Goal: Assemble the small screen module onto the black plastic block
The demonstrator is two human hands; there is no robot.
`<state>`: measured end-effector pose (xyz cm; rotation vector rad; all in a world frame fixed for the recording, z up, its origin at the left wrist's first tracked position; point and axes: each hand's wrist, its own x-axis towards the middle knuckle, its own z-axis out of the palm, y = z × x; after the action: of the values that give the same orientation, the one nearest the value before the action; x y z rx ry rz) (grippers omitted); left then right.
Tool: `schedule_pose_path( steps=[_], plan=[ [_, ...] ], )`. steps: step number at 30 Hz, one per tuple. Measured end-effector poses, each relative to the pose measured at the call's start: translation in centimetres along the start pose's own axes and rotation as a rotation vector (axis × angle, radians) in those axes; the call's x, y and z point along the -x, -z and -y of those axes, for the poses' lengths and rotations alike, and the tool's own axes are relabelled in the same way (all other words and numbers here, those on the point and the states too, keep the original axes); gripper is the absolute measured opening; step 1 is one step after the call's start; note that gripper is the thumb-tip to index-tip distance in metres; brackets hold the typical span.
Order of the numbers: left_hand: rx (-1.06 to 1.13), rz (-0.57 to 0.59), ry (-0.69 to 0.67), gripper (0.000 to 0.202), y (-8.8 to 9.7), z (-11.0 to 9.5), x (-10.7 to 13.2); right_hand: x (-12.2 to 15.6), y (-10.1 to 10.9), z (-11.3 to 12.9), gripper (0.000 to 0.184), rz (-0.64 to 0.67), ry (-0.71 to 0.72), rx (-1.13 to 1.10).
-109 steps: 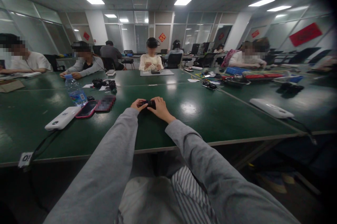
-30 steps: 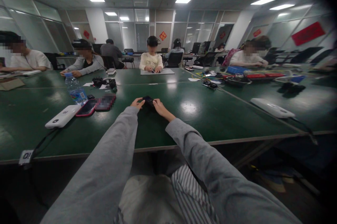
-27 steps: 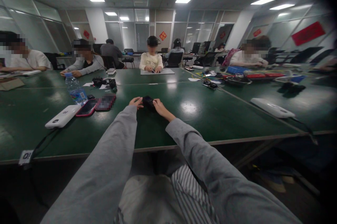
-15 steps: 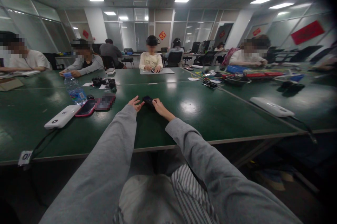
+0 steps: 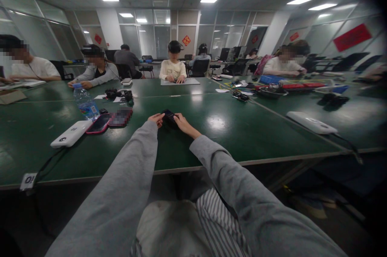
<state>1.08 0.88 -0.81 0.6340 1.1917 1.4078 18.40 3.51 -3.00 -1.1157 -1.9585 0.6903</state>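
Observation:
A small black object rests on the green table straight ahead of me. My left hand touches its left side with fingertips curled against it. My right hand grips its right side between thumb and fingers. Both arms are stretched forward in grey sleeves. What the black object is cannot be made out; it is small and dark.
To the left lie a white power bank with a cable, a red phone, another phone and a water bottle. A white device lies at right. Several people sit around the far tables.
My left hand, which had lifted off with fingers spread half a second ago, has come back against the black object. My right hand has stayed on it.

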Motion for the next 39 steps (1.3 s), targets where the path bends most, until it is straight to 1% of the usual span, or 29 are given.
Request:
schedule_pose_path(
  steps=[3,10,15,19,23,26,32,36,39],
  plan=[
    [-0.066,-0.020,-0.063,0.055,0.2,0.5,-0.6,0.2,0.1,0.1,0.036,0.013,0.019,0.004],
    [-0.155,-0.031,-0.096,0.066,0.7,0.8,-1.6,0.3,0.1,-0.1,0.039,0.039,0.005,-0.035],
    [-0.212,-0.046,-0.117,0.067,0.5,0.8,-1.6,0.5,0.3,0.3,0.039,0.050,-0.002,-0.061],
    [-0.251,-0.044,-0.152,0.068,0.3,0.6,-1.0,0.7,0.5,0.9,0.038,0.064,-0.008,-0.181],
    [-0.273,0.005,-0.207,0.067,0.1,0.1,-0.4,0.7,0.5,1.0,0.044,0.106,-0.052,-0.382],
    [-0.255,0.045,-0.240,0.065,-0.1,0.0,-0.1,0.5,0.6,0.9,0.047,0.102,-0.101,-0.497],
    [-0.187,0.149,-0.289,0.065,-0.4,0.5,-0.1,0.3,1.0,1.2,0.051,0.077,-0.150,-0.642],
    [-0.196,0.214,-0.342,0.072,-0.5,0.7,0.3,0.4,1.2,1.5,0.056,0.082,-0.177,-0.733],
    [-0.201,0.249,-0.353,0.076,-0.5,0.6,0.6,0.6,1.3,1.6,0.059,0.093,-0.208,-0.776]
  ],
)
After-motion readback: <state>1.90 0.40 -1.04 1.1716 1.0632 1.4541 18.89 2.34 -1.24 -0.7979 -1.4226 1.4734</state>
